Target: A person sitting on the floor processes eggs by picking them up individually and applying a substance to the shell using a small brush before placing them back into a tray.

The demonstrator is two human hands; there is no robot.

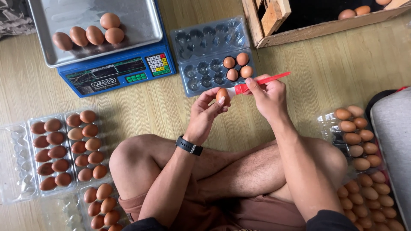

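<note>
A person sits cross-legged on the wooden floor [141, 111]. The left hand [204, 114] is closed around a brown egg [222, 94], pinching it with the fingertips and holding it up in front of the knees. The right hand [267, 96] grips a red brush [257, 84] with a white tip, and that tip touches the egg on its right side. It looks like the egg is getting a clean.

To do this well, I think the egg should be held gently so the shell does not crack. The brush should rub softly, and the egg should be turned a bit at a time so every side gets reached.

Just past the hands, at 12 o'clock, is a clear egg carton [201, 68] lying open, with four eggs [237, 66] in its near right corner. At 10 o'clock stands a blue scale [115, 72] with a metal pan [64, 21] and five eggs [87, 34] on it. At 8 o'clock lie full cartons of eggs [68, 149]. At 4 o'clock is a big tray of eggs [361, 167]. At 1 o'clock is a wooden crate [299, 30] with a few more eggs inside.
</note>
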